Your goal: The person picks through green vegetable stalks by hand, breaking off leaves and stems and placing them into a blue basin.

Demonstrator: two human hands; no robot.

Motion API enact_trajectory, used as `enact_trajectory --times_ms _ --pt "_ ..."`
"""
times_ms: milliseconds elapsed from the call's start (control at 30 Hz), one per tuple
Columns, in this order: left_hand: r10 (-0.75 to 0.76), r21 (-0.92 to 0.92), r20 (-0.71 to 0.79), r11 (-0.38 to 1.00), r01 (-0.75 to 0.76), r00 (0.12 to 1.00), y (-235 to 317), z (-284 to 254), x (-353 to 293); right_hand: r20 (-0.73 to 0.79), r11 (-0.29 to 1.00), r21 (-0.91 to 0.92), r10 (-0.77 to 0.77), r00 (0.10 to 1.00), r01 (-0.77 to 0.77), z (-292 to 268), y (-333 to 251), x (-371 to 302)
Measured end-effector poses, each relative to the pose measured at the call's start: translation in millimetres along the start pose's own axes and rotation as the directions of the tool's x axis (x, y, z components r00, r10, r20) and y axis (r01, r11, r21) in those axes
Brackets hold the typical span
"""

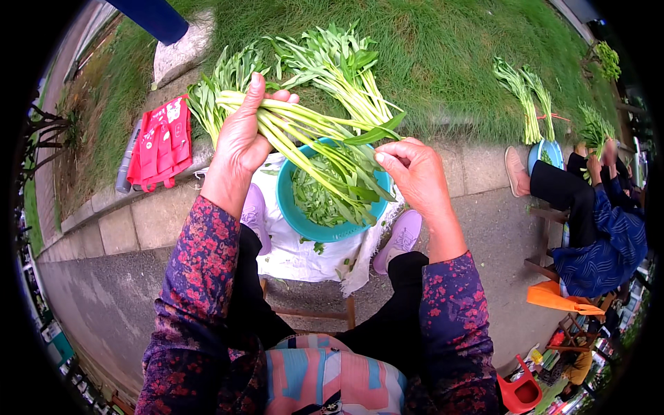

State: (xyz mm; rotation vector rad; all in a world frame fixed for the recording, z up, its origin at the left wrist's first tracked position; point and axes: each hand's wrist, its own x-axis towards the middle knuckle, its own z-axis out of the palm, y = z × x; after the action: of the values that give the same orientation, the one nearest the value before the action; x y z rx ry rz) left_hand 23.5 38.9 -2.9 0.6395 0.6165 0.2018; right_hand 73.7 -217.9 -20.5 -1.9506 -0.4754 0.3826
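Observation:
In my left hand [243, 135] is a bunch of long-stemmed leafy greens [304, 149], its pale cut stem ends beside my thumb and its leaves hanging down to the right. My right hand [415, 169] pinches the tip of a long green leaf [377, 131] that sticks out from the bunch. Below both hands a teal basin [290, 214] holds loose picked leaves [321, 200], partly hidden by the bunch. The basin stands on a white cloth [297, 259] between my feet, with a few leaf scraps on it.
Two piles of greens, one left [238, 69] and one right [339, 69], lie on the grass edge ahead. A red bag [166, 142] lies left by the kerb. At right another person [588, 207] sits handling greens beside a blue basin [551, 153]. A red plastic stool [520, 391] is lower right.

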Motion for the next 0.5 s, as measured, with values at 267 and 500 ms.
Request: enact_trajectory --times_ms 267,500 --pt "0.089 0.188 0.01 0.978 -0.089 0.996 -3 -2 3 -0.113 0.995 -0.096 0.009 0.994 -0.02 -4 -9 1" --pt "0.093 0.187 0.009 0.978 -0.093 0.996 -10 3 3 -0.158 0.987 -0.138 0.061 0.985 -0.083 -2 -7 2"
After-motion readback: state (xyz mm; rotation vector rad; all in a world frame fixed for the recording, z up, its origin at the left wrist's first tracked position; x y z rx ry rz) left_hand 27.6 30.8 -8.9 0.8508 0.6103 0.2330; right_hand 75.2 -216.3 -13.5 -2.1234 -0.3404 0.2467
